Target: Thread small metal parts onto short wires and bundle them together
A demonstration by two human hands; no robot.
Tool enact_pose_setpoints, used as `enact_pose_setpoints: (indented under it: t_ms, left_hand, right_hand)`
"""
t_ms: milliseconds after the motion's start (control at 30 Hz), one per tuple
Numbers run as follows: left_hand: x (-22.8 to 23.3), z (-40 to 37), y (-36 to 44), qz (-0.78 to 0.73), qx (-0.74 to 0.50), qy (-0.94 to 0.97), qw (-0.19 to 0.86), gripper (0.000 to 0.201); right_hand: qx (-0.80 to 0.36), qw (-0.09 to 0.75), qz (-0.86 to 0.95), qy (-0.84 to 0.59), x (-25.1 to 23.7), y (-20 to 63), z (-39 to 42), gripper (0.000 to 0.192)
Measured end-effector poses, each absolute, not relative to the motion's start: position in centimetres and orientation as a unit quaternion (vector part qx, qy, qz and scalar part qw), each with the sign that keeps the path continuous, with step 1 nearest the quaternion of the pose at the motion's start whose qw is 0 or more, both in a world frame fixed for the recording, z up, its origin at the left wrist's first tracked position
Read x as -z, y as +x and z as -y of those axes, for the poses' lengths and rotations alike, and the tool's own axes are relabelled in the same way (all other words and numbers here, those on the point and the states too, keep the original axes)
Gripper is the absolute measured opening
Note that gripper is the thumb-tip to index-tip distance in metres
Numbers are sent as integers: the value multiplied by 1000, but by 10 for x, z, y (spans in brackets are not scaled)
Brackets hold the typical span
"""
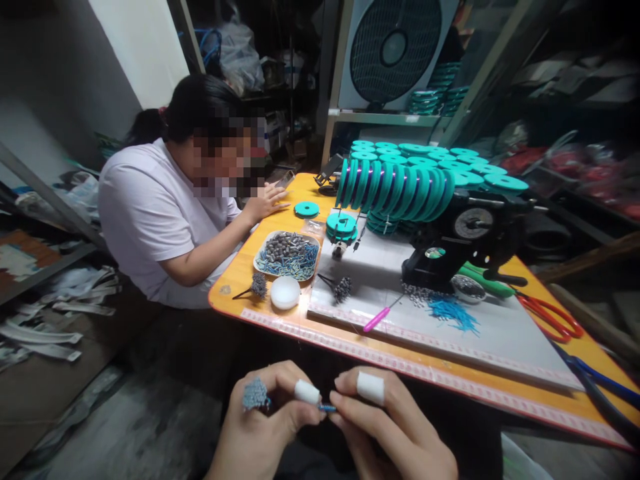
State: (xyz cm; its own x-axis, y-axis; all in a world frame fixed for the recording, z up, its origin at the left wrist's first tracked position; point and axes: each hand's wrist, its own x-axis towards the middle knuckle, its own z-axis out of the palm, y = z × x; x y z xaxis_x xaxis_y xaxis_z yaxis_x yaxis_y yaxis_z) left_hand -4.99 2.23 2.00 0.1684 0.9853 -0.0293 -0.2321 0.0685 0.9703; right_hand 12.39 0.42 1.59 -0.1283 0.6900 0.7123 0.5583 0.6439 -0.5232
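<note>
Two bare hands sit low in the frame, in front of the table edge. Each has one white tape wrap on a finger, so two wraps total. The left hand (265,427) and right hand (395,433) meet fingertip to fingertip, both pinched narrow on one small blue tube piece (327,407) held between them, off the table and below its near edge. The left hand also carries one fuzzy grey-blue bundle of tiny parts (255,394) sticking out by its knuckles.

Up on the orange wooden table (350,350) there's one oval tray of grey weights and blue tubes (287,255), one round white lid (285,292) just beside it, and two small dark bundles on stems (259,285), one on each side of that lid. One white board (500,340) lies on the table with one pink-handled tool (376,319) and one loose heap of blue tubes (453,313) on it. One black winding machine (465,240) stands behind those, next to a long row of teal plastic spools (395,187), too many and too overlapped to count. One pair of red-handled scissors (550,317) lies at the right.

One other person in a white t-shirt (155,213) sits at the far left corner of the table, one hand resting flat on the tabletop
</note>
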Motion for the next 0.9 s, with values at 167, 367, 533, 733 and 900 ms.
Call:
enact_pose_setpoints:
  t_ms: [167, 367, 533, 733, 900]
  left_hand:
    - [-17, -24, -60, -428, -529, 532, 505, 23]
    - [-16, -24, -59, -432, -508, 554, 498, 20]
    - [-11, -23, -54, -424, -493, 549, 525, 24]
    - [-15, -13, -32, -404, -477, 277, 729, 44]
    - [-15, -10, -20, -404, -434, 228, 772, 56]
  right_hand:
    - [148, 393, 742, -523, -19, 145, -20, 26]
    - [-27, 385, 811, -440, -29, 132, -11, 54]
    - [-182, 471, 784, -362, -28, 118, -14, 21]
    - [-181, 507, 735, -412, -27, 121, -17, 14]
    - [-180, 517, 701, -457, -30, 119, -20, 14]
